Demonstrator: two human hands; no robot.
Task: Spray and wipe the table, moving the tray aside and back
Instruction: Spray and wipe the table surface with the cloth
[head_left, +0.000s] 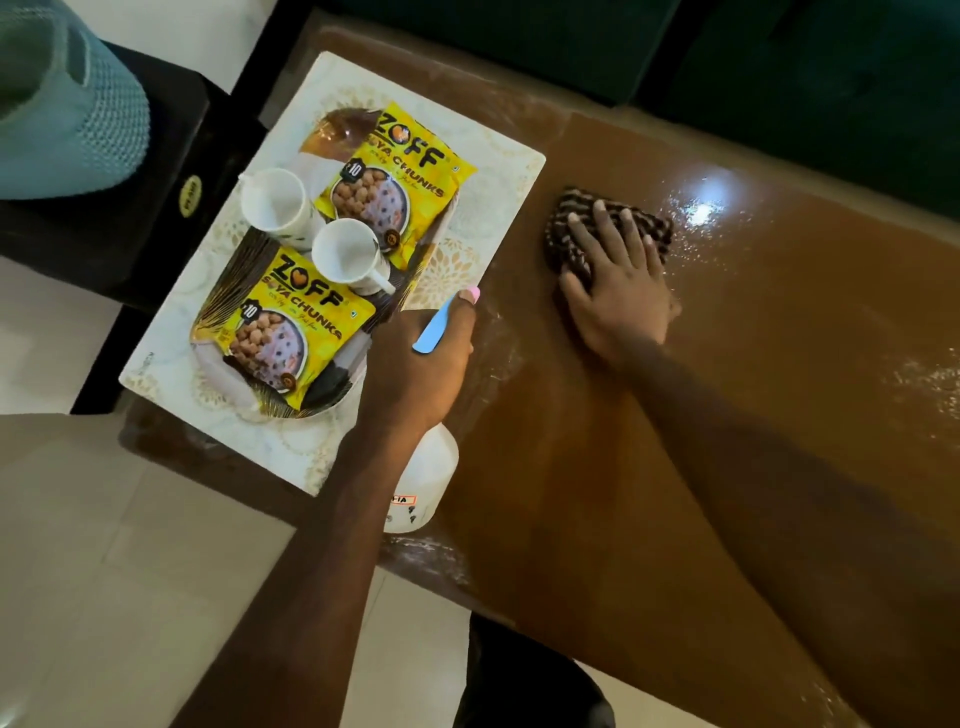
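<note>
A brown glossy table (727, 415) fills the right half of the view, with spray droplets near its far side. My right hand (618, 291) lies flat, fingers spread, pressing a dark striped cloth (571, 228) onto the table top. My left hand (415, 364) grips a white spray bottle (423, 483) by its blue and pink trigger head (441, 322), upright at the table's near left. An oval tray (426, 244) sits at the left end on a white patterned placemat (493, 208). It carries two yellow soya chunk packets (400, 166) and two white cups (275, 202).
A black side table (130, 218) stands left of the table with a teal knitted item (67, 119) on it. Dark green seating (779, 67) runs along the far side. Pale floor tiles (104, 571) lie at the near left.
</note>
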